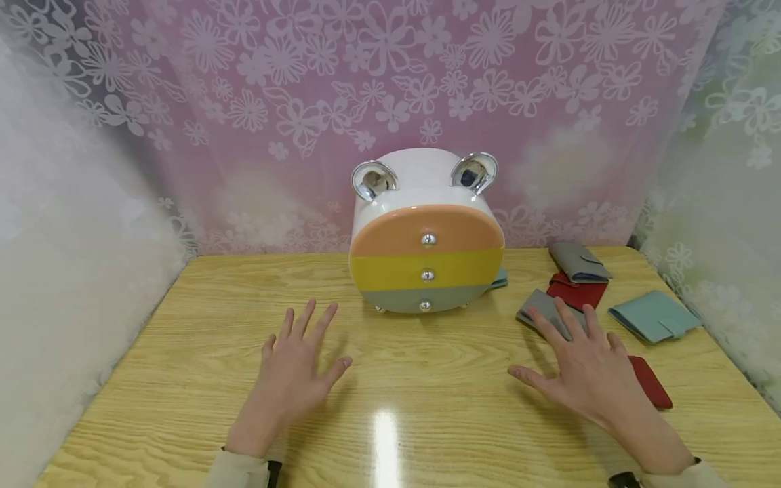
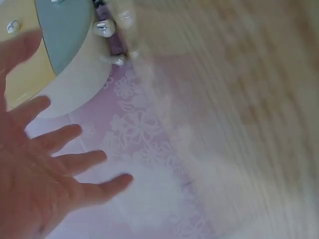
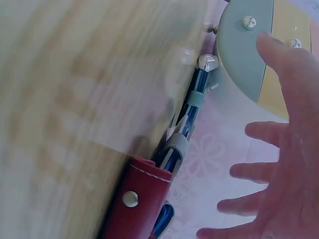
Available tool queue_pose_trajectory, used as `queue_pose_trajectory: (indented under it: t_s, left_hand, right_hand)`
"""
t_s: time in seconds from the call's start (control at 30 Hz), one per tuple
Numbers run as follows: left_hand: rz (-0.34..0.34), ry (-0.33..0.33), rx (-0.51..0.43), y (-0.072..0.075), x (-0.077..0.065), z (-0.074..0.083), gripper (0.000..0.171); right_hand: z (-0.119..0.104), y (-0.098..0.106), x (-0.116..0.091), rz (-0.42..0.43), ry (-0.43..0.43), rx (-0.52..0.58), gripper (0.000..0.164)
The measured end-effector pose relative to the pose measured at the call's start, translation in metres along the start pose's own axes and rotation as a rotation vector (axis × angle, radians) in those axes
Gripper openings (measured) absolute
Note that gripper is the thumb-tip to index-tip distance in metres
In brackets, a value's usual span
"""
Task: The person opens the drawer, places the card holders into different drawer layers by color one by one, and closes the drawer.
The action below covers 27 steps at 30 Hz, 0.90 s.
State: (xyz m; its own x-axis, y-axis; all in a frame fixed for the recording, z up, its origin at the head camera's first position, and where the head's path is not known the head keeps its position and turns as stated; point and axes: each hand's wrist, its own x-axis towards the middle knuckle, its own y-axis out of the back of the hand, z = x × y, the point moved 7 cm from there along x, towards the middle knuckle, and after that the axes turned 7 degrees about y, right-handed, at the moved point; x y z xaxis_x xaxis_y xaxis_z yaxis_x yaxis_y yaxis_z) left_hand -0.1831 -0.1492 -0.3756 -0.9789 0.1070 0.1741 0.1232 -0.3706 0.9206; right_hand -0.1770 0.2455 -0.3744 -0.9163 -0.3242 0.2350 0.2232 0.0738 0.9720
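My left hand is held over the left part of the table, fingers spread and nothing in it. On the right, my right hand also has its fingers spread and holds nothing. Its fingertips overlap a grey wallet in the head view, and part of a red wallet is hidden behind the hand. Between and beyond the hands stands a white drawer box with silver ears. Its round front has an orange drawer, a yellow drawer and a grey-green drawer, all closed, with silver knobs.
At the right of the wooden table lie a teal wallet, another red wallet and a second grey wallet. A teal piece peeks out behind the box. A floral pink curtain hangs behind.
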Motion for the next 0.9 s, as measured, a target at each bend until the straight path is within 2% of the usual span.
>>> queue_pose_trajectory:
  t_s: [0.07,0.23,0.33,0.4,0.6,0.7,0.9]
  left_hand:
    - [0.039,-0.015,-0.124,0.006,0.004,0.000,0.076]
    - [0.179,-0.064,-0.460,0.029,0.021,0.004,0.057]
    - [0.244,-0.072,-0.588,0.044,0.034,0.007,0.048]
    - [0.260,-0.060,-0.652,0.052,0.044,0.009,0.045]
    - [0.271,-0.032,-0.780,0.071,0.075,0.021,0.039]
    - [0.287,-0.046,-0.802,0.080,0.090,0.029,0.038]
    - [0.308,-0.095,-0.844,0.096,0.117,0.049,0.037]
  right_hand:
    - [-0.001,0.005,0.002,0.069,0.034,0.007,0.097]
    - [-0.009,0.024,0.012,0.308,0.173,0.047,0.079]
    - [-0.015,0.035,0.019,0.425,0.263,0.068,0.072]
    - [-0.019,0.042,0.023,0.484,0.314,0.073,0.073]
    - [-0.030,0.055,0.035,0.553,0.388,0.063,0.070]
    - [-0.036,0.060,0.040,0.584,0.421,0.073,0.066]
    - [-0.053,0.068,0.051,0.709,0.511,0.108,0.057]
